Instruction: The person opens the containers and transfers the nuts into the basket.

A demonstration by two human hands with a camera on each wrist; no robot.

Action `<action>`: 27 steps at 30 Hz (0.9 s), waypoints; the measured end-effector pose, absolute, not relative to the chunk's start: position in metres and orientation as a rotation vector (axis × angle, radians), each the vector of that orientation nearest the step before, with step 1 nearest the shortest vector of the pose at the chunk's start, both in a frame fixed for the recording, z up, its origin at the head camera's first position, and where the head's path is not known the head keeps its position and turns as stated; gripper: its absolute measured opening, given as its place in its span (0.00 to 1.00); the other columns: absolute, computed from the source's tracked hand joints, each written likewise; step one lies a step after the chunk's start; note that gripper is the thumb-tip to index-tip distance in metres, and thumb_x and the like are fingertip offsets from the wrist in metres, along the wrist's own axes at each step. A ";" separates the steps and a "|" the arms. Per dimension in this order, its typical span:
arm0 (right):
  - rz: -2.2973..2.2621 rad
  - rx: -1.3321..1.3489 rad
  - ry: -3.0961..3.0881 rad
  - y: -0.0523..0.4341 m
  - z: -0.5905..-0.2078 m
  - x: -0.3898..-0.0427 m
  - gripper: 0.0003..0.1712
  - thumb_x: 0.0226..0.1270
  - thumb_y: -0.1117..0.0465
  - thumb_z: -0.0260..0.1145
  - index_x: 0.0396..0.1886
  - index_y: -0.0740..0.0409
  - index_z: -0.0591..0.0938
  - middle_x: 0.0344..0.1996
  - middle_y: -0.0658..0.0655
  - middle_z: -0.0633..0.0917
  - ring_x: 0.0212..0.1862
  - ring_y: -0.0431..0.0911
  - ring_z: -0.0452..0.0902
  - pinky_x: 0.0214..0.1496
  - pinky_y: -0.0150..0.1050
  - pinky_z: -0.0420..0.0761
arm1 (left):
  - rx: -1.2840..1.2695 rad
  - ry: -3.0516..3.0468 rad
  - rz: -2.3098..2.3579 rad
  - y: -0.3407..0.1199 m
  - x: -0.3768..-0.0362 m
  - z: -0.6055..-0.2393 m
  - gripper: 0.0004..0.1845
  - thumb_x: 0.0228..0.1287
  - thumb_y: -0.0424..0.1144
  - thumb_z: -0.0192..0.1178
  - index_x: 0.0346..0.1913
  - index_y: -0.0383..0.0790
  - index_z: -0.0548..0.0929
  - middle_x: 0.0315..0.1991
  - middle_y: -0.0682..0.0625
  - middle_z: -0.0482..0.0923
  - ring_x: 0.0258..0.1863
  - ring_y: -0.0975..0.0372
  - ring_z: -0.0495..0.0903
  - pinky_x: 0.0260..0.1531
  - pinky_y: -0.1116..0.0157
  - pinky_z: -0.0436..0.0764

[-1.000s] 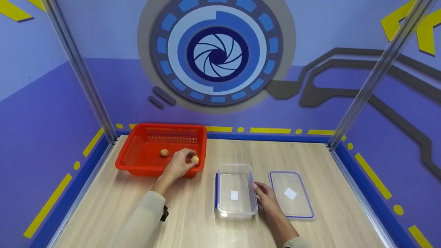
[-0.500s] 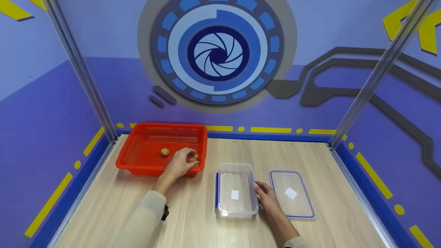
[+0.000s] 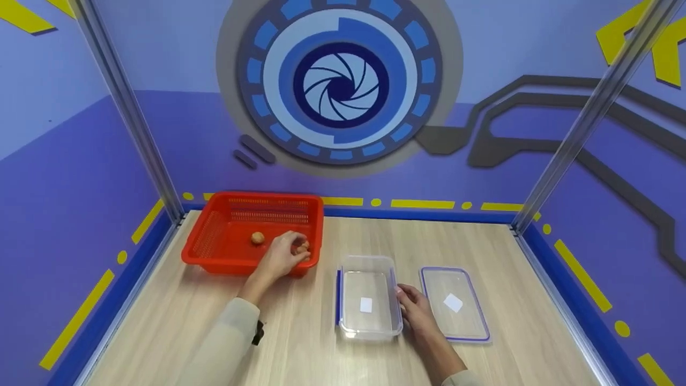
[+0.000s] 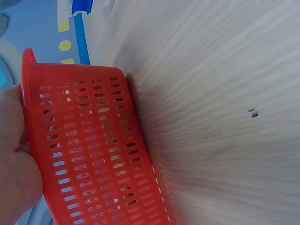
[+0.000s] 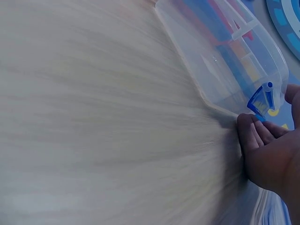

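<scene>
My left hand (image 3: 280,254) reaches over the near rim of a red plastic basket (image 3: 228,261), thumb and fingers curled around brown, round walnuts (image 3: 302,247) at the basket's right side; the fingers partly hide them. Another walnut (image 3: 258,237) lies alone on the basket floor. In the left wrist view, the slotted wall of the basket (image 4: 93,140) covers most of that hand. My right hand (image 3: 418,311) grips the right side of a clear, lidless food container (image 3: 366,279). The right wrist view shows its thumb near the rim and fingers curled beside a blue latch (image 5: 262,99).
A clear lid (image 3: 455,316) with a blue seal lies flat on the wooden table (image 3: 300,332), right of the container. Blue-purple walls (image 3: 343,185) enclose the back and sides, with metal posts (image 3: 128,107) at the corners.
A pale walnut between my left fingers one second ago has given way to browner walnuts partly showing there. That hand barely shifts; the right hand and container stay put.
</scene>
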State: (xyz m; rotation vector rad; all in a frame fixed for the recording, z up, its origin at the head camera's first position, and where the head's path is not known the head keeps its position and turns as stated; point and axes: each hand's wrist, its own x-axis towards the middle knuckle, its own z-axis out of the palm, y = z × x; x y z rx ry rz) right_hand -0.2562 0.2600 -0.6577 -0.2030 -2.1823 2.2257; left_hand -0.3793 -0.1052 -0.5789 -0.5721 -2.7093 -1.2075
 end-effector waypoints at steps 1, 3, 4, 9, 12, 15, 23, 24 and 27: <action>2.229 -0.205 -2.182 0.260 -0.658 -0.256 0.32 0.84 0.53 0.61 0.71 0.77 0.70 0.65 0.75 0.77 0.66 0.61 0.76 0.66 0.54 0.81 | -0.572 -2.711 -1.207 -0.105 -0.378 -0.579 0.22 0.67 0.36 0.75 0.60 0.33 0.83 0.54 0.39 0.83 0.55 0.44 0.82 0.60 0.50 0.82; 2.224 -0.206 -2.195 0.261 -0.658 -0.254 0.32 0.84 0.53 0.61 0.71 0.76 0.70 0.66 0.74 0.77 0.66 0.61 0.76 0.66 0.54 0.80 | -0.565 -2.711 -1.206 -0.105 -0.377 -0.579 0.23 0.67 0.37 0.75 0.61 0.33 0.83 0.54 0.39 0.83 0.55 0.44 0.82 0.60 0.50 0.82; 2.223 -0.208 -2.199 0.261 -0.658 -0.254 0.32 0.84 0.53 0.61 0.71 0.76 0.70 0.65 0.74 0.77 0.66 0.61 0.76 0.67 0.54 0.80 | -0.565 -2.713 -1.204 -0.105 -0.376 -0.579 0.23 0.67 0.37 0.75 0.61 0.33 0.83 0.55 0.39 0.83 0.55 0.45 0.82 0.61 0.50 0.82; 2.281 -0.234 -2.189 0.262 -0.654 -0.254 0.31 0.84 0.53 0.61 0.71 0.75 0.71 0.65 0.72 0.78 0.66 0.60 0.77 0.66 0.50 0.80 | -0.578 -2.674 -1.243 -0.104 -0.376 -0.575 0.19 0.70 0.37 0.72 0.60 0.36 0.83 0.55 0.41 0.83 0.55 0.47 0.83 0.61 0.49 0.82; 2.384 -0.257 -2.162 0.267 -0.650 -0.254 0.32 0.83 0.52 0.62 0.71 0.73 0.70 0.66 0.71 0.77 0.66 0.59 0.77 0.64 0.47 0.81 | -0.563 -2.646 -1.280 -0.102 -0.374 -0.569 0.19 0.72 0.39 0.71 0.61 0.37 0.84 0.56 0.44 0.84 0.56 0.51 0.83 0.62 0.50 0.82; 2.513 -0.271 -2.148 0.276 -0.643 -0.254 0.33 0.82 0.52 0.63 0.73 0.71 0.68 0.66 0.70 0.76 0.66 0.59 0.76 0.63 0.46 0.80 | -0.546 -2.650 -1.315 -0.096 -0.368 -0.556 0.21 0.73 0.42 0.70 0.64 0.39 0.83 0.59 0.46 0.83 0.58 0.53 0.83 0.64 0.52 0.80; 2.337 -0.081 -2.458 0.305 -0.594 -0.261 0.39 0.85 0.53 0.59 0.82 0.67 0.55 0.72 0.76 0.68 0.70 0.69 0.72 0.71 0.63 0.73 | -0.648 -2.763 -1.227 -0.060 -0.341 -0.503 0.33 0.74 0.53 0.67 0.75 0.46 0.74 0.72 0.47 0.74 0.68 0.51 0.75 0.68 0.50 0.77; 2.236 -0.032 -2.514 0.308 -0.585 -0.263 0.38 0.85 0.53 0.59 0.82 0.65 0.56 0.73 0.76 0.68 0.71 0.70 0.71 0.72 0.64 0.72 | -0.658 -2.775 -1.186 -0.056 -0.337 -0.497 0.34 0.73 0.56 0.66 0.76 0.48 0.74 0.73 0.48 0.73 0.70 0.51 0.74 0.69 0.48 0.75; 1.828 0.131 -2.684 0.315 -0.557 -0.270 0.38 0.84 0.49 0.59 0.83 0.61 0.60 0.74 0.73 0.69 0.74 0.69 0.67 0.73 0.66 0.70 | -0.676 -2.806 -1.043 -0.043 -0.327 -0.483 0.38 0.72 0.64 0.63 0.79 0.52 0.71 0.77 0.49 0.68 0.75 0.51 0.68 0.72 0.43 0.70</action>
